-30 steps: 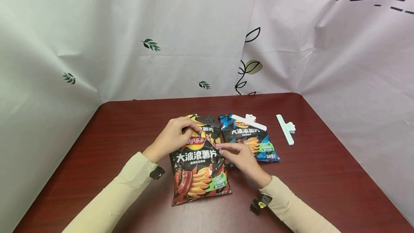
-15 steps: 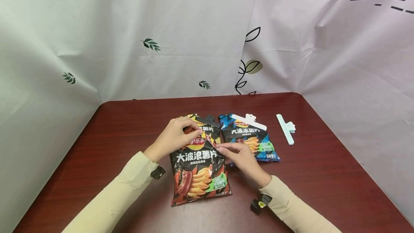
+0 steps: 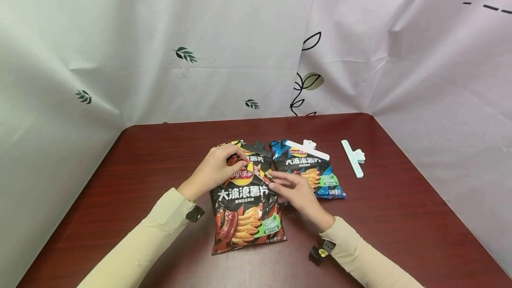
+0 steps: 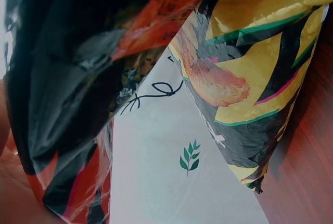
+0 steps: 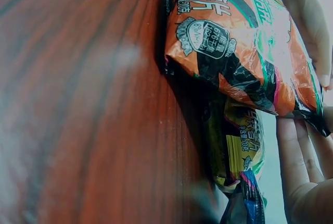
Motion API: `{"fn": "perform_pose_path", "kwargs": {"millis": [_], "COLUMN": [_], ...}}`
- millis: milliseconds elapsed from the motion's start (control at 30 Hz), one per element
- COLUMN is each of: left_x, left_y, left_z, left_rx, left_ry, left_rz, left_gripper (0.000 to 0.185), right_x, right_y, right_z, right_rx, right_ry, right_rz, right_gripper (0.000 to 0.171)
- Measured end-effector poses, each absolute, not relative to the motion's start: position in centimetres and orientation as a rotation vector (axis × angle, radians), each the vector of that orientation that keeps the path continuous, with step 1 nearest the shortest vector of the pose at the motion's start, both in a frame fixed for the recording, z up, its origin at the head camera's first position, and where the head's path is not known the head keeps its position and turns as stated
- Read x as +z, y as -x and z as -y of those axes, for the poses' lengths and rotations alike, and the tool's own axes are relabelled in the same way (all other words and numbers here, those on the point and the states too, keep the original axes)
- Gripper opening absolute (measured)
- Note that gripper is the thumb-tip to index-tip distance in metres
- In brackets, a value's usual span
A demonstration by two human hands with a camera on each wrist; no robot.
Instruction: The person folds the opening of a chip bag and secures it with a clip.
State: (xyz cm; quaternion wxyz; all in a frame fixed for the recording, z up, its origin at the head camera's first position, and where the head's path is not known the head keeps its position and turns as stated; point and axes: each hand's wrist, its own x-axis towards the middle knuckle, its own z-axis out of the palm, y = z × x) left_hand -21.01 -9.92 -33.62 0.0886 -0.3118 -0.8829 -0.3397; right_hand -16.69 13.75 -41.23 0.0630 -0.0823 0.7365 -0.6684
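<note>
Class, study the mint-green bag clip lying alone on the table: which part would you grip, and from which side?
Probably pinch the mint-green clip across its long narrow bar near the middle, coming from above. It lies flat on the table, apart from the blue chip bag, so both long edges are free; its tabs jut out to one side.

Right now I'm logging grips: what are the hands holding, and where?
Left hand pinches the black chip bag at its top edge; right hand holds nothing, fingers straight at the bag's right side.
</note>
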Motion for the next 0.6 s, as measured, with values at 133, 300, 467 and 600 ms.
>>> {"fn": "perform_pose_path", "kwargs": {"millis": [133,300,467,600], "left_x": [-33.69,-33.65,-33.72,-33.85], "left_y": [21.09,20.98,20.88,20.86], "left_z": [9.89,9.85,9.85,9.84], "left_rx": [-0.995,-0.970,-0.964,-0.962], "left_ry": [0.939,0.927,0.918,0.927], "left_rz": [2.617,2.615,2.623,2.610], "left_gripper": [0.007,0.018,0.024,0.021], "right_x": [-41.14,-41.25,-41.33,-41.29], "right_y": [16.60,16.61,16.70,16.74], "right_z": [-13.78,-13.75,-13.65,-13.63], "right_rx": [-2.015,-2.033,-2.018,-1.998], "right_ry": [0.232,0.218,0.171,0.160], "right_rz": [-2.224,-2.202,-2.197,-2.215], "right_gripper": [0.046,0.047,0.047,0.042]}}
